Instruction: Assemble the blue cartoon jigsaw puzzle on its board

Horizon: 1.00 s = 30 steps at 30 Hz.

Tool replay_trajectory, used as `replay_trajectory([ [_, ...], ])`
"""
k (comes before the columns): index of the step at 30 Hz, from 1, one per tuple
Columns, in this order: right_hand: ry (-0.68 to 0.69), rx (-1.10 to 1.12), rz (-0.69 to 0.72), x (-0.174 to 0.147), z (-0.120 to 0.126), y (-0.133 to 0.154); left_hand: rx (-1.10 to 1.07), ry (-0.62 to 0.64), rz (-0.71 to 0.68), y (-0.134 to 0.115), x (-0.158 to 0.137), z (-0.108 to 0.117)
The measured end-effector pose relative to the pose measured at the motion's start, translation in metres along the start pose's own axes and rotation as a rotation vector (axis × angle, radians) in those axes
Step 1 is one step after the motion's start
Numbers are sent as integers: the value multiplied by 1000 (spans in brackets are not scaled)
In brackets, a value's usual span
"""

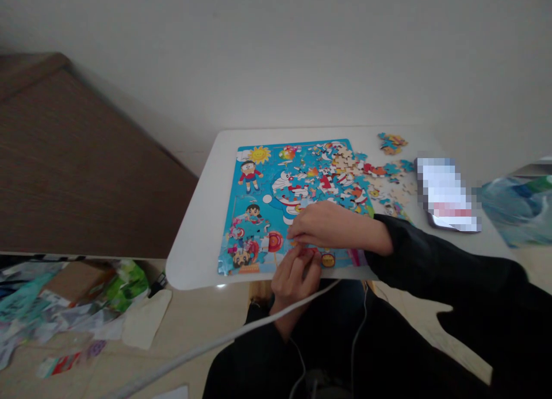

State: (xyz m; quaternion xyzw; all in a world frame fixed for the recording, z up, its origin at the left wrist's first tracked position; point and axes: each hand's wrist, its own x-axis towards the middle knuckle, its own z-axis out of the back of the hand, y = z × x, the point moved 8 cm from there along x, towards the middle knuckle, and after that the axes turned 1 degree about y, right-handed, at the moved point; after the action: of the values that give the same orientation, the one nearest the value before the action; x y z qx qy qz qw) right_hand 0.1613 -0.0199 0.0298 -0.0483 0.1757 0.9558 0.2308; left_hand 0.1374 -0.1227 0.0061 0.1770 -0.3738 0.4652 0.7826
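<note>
A blue jigsaw puzzle (pixel 230 226) with cartoon figures lies partly assembled on a white table. My right hand (pixel 325 223) reaches in from the right over its lower middle, fingers bent down and pressed together. Just below it, my left hand (pixel 295 275) rests at the puzzle's near edge with its fingers curled. The fingertips of both hands almost meet, and whatever is between them is hidden. Loose puzzle pieces (pixel 342 160), some showing their plain backs, cover the puzzle's upper right and spill past its right side.
A phone (pixel 448 195) with a blurred screen lies on the white table (pixel 194 232) at the right. A small heap of pieces (pixel 391 143) is near the back edge. A pale cable (pixel 241 330) crosses in front. Bags and a box (pixel 77 281) litter the floor left, by a brown cabinet (pixel 86 169).
</note>
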Motion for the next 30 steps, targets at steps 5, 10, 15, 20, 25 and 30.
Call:
replay_trajectory([
  [5,-9,202,110,-2,11,-10,-10,26,6,0,1,0],
  [10,-249,32,-257,-20,46,-94,-29,44,-3,1,2,1],
  [15,-323,-205,-736,-54,57,-168,-23,18,-3,0,2,1],
  [20,-238,-244,-722,-53,48,-172,-28,21,12,1,1,1],
  [25,-236,-246,-659,-48,49,-169,-30,28,4,1,0,0],
  [30,-408,-180,-670,-61,68,-177,-36,30,-5,1,0,0],
])
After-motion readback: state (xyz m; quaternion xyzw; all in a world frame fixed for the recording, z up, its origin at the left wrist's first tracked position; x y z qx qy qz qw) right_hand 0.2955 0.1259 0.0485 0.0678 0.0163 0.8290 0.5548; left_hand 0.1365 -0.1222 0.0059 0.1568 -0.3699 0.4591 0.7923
